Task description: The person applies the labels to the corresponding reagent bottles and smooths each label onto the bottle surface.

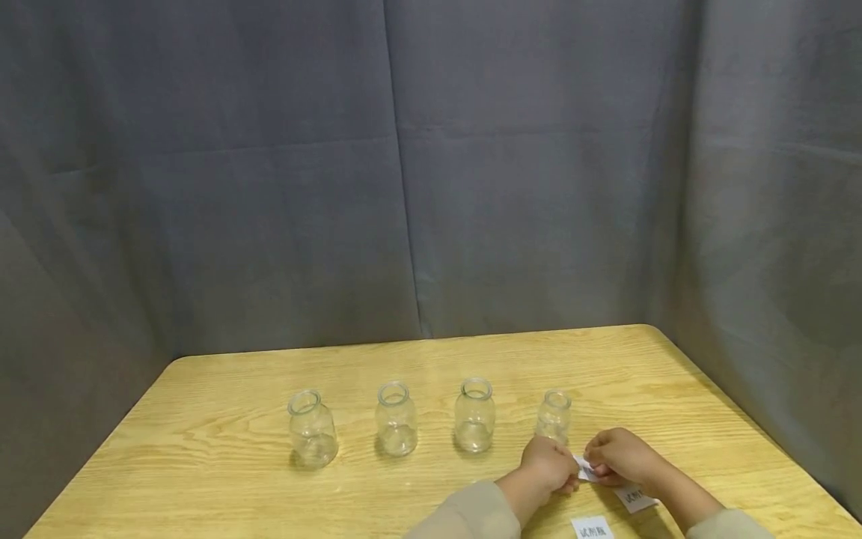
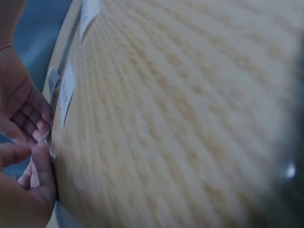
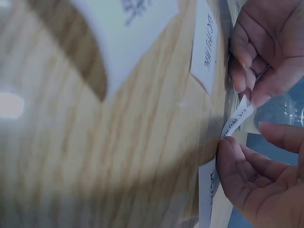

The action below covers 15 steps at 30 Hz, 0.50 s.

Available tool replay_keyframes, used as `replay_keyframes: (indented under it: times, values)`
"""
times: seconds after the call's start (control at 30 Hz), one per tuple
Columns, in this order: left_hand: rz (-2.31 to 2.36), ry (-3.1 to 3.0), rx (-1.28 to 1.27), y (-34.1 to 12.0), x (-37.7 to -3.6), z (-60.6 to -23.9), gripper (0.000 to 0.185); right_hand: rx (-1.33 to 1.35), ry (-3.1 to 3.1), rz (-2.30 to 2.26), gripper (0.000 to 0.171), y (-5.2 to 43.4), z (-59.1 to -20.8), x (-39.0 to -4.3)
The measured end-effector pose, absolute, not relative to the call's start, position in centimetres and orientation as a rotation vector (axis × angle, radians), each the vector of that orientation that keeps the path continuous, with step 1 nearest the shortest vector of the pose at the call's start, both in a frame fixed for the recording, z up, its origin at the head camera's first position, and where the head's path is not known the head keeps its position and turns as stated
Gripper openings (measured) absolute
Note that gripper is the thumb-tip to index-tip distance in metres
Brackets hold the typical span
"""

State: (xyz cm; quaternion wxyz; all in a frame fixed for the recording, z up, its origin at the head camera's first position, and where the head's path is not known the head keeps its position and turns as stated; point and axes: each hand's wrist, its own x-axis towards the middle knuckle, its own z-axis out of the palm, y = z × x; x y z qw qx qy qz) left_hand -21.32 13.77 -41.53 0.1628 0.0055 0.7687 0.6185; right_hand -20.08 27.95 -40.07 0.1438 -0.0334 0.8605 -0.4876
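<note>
Both hands pinch a small paper label near the rightmost jar

The left hand [image 1: 548, 466] and the right hand [image 1: 622, 457] meet at the near right of the tabletop [image 1: 222, 449], fingers curled, each pinching an end of one small white label [image 1: 584, 469] held just above the wood. It sits just in front of the rightmost jar [image 1: 554, 416]. Two more labels [image 1: 592, 528] lie flat near the right wrist. Three other clear glass jars [image 1: 396, 418] stand upright in a row to the left, well apart. A grey cloth backdrop [image 1: 404, 187] hangs behind
</note>
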Motion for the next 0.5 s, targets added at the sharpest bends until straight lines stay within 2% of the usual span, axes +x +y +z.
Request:
replay_keyframes:
  times: [0.5]
  values:
    - [1.567,2.392,0.058,14.12,-20.83,-41.48,0.022,0.025,2.508,-1.384,0.030,28.10,-39.64,-19.28]
